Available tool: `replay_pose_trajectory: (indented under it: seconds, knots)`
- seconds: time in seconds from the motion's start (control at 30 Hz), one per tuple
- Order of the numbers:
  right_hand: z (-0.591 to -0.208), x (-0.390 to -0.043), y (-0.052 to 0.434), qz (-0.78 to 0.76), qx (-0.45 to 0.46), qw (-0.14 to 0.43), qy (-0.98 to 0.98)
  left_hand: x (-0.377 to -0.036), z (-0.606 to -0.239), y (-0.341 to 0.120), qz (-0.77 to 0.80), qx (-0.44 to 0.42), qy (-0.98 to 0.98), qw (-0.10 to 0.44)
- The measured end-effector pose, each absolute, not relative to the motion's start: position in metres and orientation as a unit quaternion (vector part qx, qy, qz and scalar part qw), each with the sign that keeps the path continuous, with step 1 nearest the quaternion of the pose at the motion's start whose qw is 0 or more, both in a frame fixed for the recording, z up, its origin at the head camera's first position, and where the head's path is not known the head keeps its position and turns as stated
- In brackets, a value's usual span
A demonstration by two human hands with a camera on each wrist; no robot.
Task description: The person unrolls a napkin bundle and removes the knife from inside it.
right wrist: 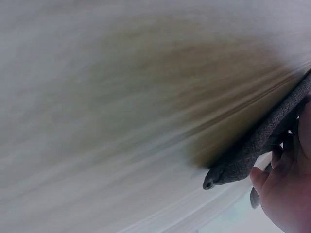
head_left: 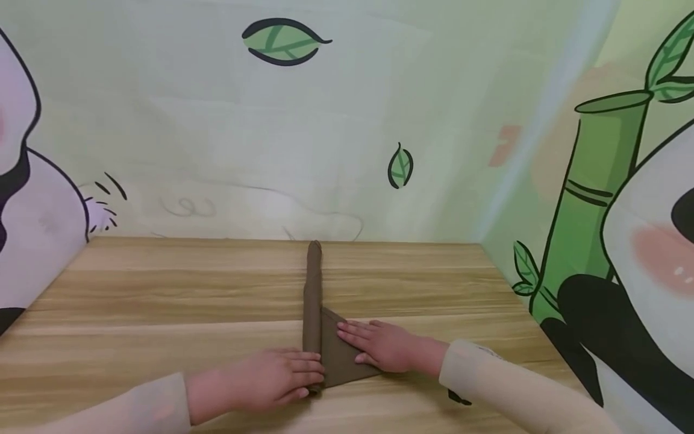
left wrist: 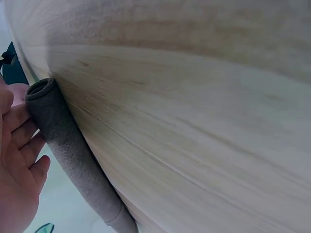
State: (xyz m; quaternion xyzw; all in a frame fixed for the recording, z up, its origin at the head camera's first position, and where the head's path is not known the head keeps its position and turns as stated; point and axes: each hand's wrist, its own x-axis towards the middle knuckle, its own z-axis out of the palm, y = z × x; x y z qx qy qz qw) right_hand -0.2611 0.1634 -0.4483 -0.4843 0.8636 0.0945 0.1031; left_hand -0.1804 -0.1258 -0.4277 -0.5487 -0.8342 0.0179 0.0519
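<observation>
A brown cloth lies on the wooden table (head_left: 162, 301), most of it rolled into a long thin roll (head_left: 313, 283) that points away from me. A triangular flap (head_left: 338, 364) still lies flat to the right of the roll's near end. My left hand (head_left: 303, 371) rests with straight fingers on the near end of the roll (left wrist: 68, 150), fingers (left wrist: 24, 141) alongside it. My right hand (head_left: 358, 337) presses flat on the flap. The right wrist view is blurred and shows the cloth's edge (right wrist: 257, 145) by my right hand's fingers (right wrist: 284, 194).
Walls painted with pandas, bamboo (head_left: 591, 199) and leaves close the table at the back, left and right. The roll's far tip almost reaches the back wall. Bare wood stretches to both sides of the cloth.
</observation>
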Motion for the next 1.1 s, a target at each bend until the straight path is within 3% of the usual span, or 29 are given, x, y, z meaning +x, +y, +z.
replay_pose_trajectory:
  seconds: [0.27, 0.53, 1.1]
  knots:
    - [-0.443, -0.262, 0.176, 0.13, -0.488, 0.068, 0.861, -0.178, -0.428, -0.137, 0.024, -0.535, -0.842, 0.067]
    - [-0.44, -0.258, 0.186, 0.101, -0.477, 0.087, 0.869, -0.179, -0.432, -0.137, 0.008, -0.548, -0.835, 0.059]
    - [-0.433, -0.255, 0.186, 0.171, -0.474, 0.041, 0.863, -0.177, -0.426, -0.137, -0.013, -0.539, -0.84, 0.061]
